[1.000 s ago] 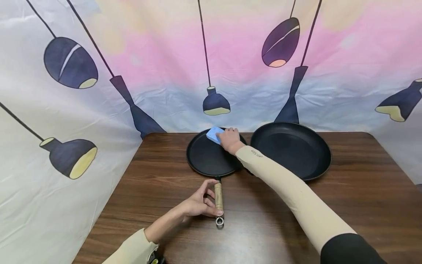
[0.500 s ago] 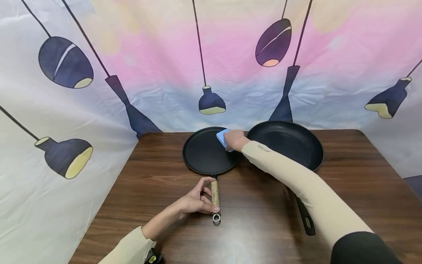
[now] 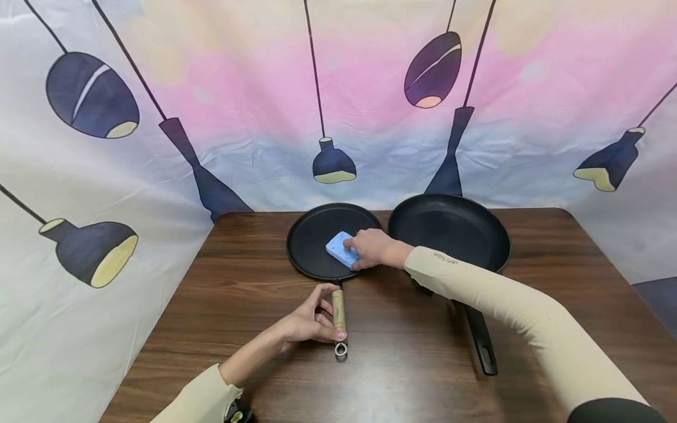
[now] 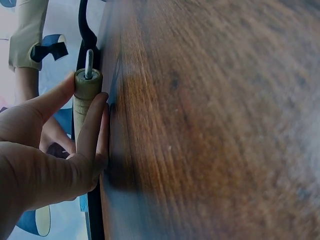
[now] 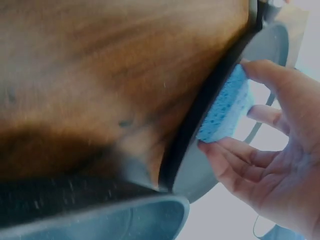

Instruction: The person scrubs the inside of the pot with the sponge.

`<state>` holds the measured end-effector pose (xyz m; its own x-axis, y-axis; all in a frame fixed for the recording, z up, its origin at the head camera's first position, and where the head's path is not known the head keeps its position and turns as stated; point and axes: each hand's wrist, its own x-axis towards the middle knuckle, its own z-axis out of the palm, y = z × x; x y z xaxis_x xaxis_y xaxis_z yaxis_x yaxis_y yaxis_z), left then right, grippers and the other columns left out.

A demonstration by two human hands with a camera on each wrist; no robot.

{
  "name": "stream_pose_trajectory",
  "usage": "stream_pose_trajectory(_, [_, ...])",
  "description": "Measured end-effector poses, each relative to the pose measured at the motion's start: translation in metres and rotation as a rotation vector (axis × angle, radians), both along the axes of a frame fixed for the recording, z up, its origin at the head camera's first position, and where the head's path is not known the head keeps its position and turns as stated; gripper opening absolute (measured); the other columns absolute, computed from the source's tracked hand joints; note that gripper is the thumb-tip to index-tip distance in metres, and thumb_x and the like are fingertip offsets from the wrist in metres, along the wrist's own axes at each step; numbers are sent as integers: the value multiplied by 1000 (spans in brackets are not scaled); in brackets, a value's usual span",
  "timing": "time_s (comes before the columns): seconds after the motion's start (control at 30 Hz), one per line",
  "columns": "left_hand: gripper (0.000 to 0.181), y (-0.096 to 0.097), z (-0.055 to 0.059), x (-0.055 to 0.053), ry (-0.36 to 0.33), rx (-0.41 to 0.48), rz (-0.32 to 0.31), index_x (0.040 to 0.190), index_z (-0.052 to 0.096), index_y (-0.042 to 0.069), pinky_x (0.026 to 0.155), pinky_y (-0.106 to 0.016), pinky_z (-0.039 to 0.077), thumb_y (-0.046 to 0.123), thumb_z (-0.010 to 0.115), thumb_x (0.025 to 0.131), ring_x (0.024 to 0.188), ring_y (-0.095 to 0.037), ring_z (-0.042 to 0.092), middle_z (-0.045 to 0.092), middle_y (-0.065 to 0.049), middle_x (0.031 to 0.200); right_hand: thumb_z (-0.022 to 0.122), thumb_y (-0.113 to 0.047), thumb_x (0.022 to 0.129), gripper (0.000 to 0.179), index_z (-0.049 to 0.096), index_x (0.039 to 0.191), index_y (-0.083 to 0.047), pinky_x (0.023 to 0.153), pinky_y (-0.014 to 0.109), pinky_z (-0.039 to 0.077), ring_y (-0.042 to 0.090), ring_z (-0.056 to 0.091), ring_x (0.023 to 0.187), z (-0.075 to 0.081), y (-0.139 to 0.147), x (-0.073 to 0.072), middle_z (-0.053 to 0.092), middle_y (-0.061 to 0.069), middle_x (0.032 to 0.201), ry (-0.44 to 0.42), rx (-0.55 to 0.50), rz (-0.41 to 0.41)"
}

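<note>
A flat black griddle pan (image 3: 312, 235) with a low rim lies at the back of the table. My left hand (image 3: 304, 322) grips its wooden handle (image 3: 338, 308), thumb near the metal hanging ring (image 3: 341, 351) and a finger up by the pan end. In the left wrist view the thumb and fingers sit on both sides of the handle (image 4: 86, 90). My right hand (image 3: 372, 248) pinches a blue sponge (image 3: 341, 249) over the pan's right front part. Seen from the right wrist, the sponge (image 5: 225, 110) lies against the pan surface between thumb and fingers.
A larger, deeper black frying pan (image 3: 449, 226) stands to the right, close beside the griddle pan, its black handle (image 3: 480, 343) pointing toward the front. The right forearm passes over its front edge. A printed cloth (image 3: 264, 117) hangs behind the brown wooden table (image 3: 412, 364).
The sponge in my right hand has moved from the pan's back edge to its right side, then toward the front. My left hand keeps its grip on the handle. The head view has shifted slightly.
</note>
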<state>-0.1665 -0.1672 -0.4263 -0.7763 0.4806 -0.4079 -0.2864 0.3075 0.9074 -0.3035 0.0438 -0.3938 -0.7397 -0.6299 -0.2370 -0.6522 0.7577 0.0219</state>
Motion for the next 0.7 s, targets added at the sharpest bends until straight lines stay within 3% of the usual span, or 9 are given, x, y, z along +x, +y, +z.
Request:
stream_pose_trajectory(0.2, [91, -1, -2, 2, -13, 12, 14, 149, 28, 19, 77, -28, 62, -2, 84, 80, 88, -16, 68, 39, -13, 121, 70, -47, 96, 53, 58, 142, -24, 92, 41, 60, 25, 65, 111, -10, -15, 7, 67, 11, 123, 56, -31, 85])
stream_pose_trajectory(0.37, [92, 0, -1, 3, -24, 24, 18, 150, 27, 19, 77, -30, 63, -3, 83, 81, 87, -16, 67, 39, -13, 121, 69, -42, 98, 49, 58, 144, -29, 92, 40, 59, 26, 60, 114, -13, -28, 9, 64, 8, 121, 34, -112, 172])
stream_pose_trajectory(0.6, [92, 0, 0, 2, -38, 33, 19, 151, 27, 20, 79, -31, 63, -3, 83, 81, 89, -16, 68, 38, -13, 124, 68, -49, 96, 56, 53, 148, -37, 99, 45, 55, 28, 58, 119, -13, -37, -13, 61, 7, 130, 0, -122, 87])
stream_pose_trajectory(0.7, [92, 2, 1, 1, -27, 33, 25, 150, 28, 20, 79, -31, 63, -3, 84, 80, 88, -16, 68, 39, -13, 123, 66, -45, 98, 55, 51, 150, -33, 102, 48, 53, 33, 55, 125, -14, -35, -32, 60, 11, 134, 32, -124, -30])
